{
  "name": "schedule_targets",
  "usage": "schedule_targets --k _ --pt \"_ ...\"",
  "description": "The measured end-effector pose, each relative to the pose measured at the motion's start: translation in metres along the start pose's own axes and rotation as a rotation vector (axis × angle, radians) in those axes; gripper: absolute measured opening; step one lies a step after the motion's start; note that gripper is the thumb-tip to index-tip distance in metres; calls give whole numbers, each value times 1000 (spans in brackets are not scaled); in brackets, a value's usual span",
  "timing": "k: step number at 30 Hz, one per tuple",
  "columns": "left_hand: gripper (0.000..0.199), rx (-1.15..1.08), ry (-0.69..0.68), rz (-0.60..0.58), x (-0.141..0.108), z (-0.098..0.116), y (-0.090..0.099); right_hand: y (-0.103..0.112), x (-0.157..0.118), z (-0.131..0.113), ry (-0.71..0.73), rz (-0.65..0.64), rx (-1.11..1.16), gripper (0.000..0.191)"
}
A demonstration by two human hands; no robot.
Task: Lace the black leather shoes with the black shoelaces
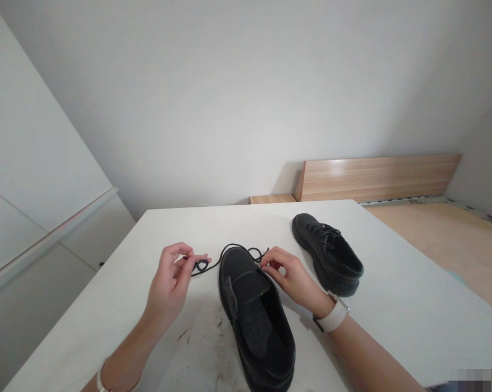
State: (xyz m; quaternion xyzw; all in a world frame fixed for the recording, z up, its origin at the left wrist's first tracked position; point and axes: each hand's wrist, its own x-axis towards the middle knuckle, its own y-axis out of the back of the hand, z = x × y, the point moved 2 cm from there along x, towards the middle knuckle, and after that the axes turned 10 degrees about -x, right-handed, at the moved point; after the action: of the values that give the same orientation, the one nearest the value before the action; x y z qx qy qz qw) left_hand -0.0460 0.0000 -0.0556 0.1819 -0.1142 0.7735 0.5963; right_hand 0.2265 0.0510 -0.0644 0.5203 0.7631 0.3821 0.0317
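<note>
A black shoe (pixel 250 288) stands on the white table with its toe pointing away from me and its opening towards me. A black lace (pixel 217 263) runs across in front of its toe. My left hand (pixel 173 277), left of the shoe, pinches a looped part of this lace between thumb and fingers. On the right side of the shoe, my right hand (pixel 284 272) has its thumb and index finger closed by the lace's other end, at the shoe's front edge; what lies between the fingertips is too small to make out.
A second black shoe (pixel 331 253), laced, stands on the white table (pixel 148 228) at the right, beyond my right wrist. Brownish marks show on the tabletop near me. A wooden headboard (pixel 376 177) and a bed (pixel 442 234) are at the right.
</note>
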Motion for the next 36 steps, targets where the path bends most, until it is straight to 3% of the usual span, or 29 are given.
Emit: schedule_targets --k 4,8,16,20,28,32,36 --pt "22 -170 71 -72 -1 7 -6 0 -1 1 -7 -5 1 7" --pt "30 -296 240 -130 1 3 -5 0 1 1 -11 -9 8 7" --pt "27 -271 346 -115 3 -11 -1 0 -2 -2 20 -34 8 8" --pt "26 -144 282 -163 3 -10 -2 -2 -3 -1 11 -25 26 8" --pt "20 89 3 -241 4 3 -6 -8 -3 5 -18 -18 103 14" --pt "18 116 5 -264 2 8 -7 -9 -3 7 -15 -13 104 17" --pt "15 235 17 -399 -1 16 -8 -9 -3 7 -18 -12 98 20"
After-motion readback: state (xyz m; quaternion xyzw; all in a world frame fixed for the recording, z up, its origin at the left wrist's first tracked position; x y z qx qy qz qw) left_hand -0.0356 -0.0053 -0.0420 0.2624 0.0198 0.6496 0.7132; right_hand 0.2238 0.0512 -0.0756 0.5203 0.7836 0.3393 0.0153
